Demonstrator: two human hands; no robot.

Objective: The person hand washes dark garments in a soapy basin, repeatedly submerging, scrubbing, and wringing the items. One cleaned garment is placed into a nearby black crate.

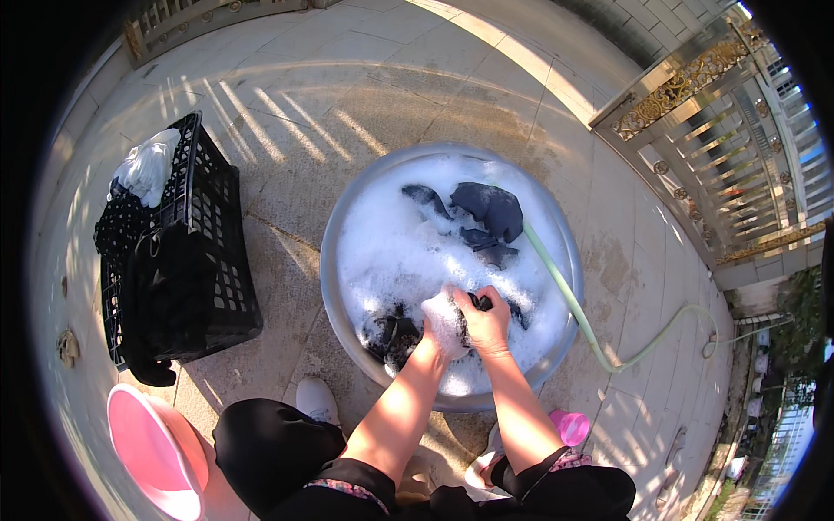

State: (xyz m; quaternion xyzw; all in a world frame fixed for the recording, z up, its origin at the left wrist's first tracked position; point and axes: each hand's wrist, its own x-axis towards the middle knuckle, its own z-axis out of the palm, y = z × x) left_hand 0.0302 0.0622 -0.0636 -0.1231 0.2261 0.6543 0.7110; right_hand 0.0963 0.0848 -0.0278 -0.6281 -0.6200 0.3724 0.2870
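A large round metal basin (pixel 330 286) full of white suds (pixel 391 241) stands on the paving before me. Over its near part, my left hand (pixel 444 322), covered in foam, and my right hand (pixel 485 319) are close together, both gripping a bunched black cloth (pixel 481 302). Part of that cloth is hidden by foam and fingers. More black fabric (pixel 396 332) lies in the suds to the left of my hands. Dark grey garments (pixel 488 208) rise out of the foam farther back. A pale green hose (pixel 554 270) runs over the right rim into the basin, its end hidden by the dark cloth.
At left stands a black plastic crate (pixel 225 260) with dark clothes (pixel 163 280) and a white cloth (pixel 148 166) over it. A pink basin (pixel 153 449) is at lower left, a small pink container (pixel 573 428) near my right foot. A metal gate (pixel 710 163) stands at right.
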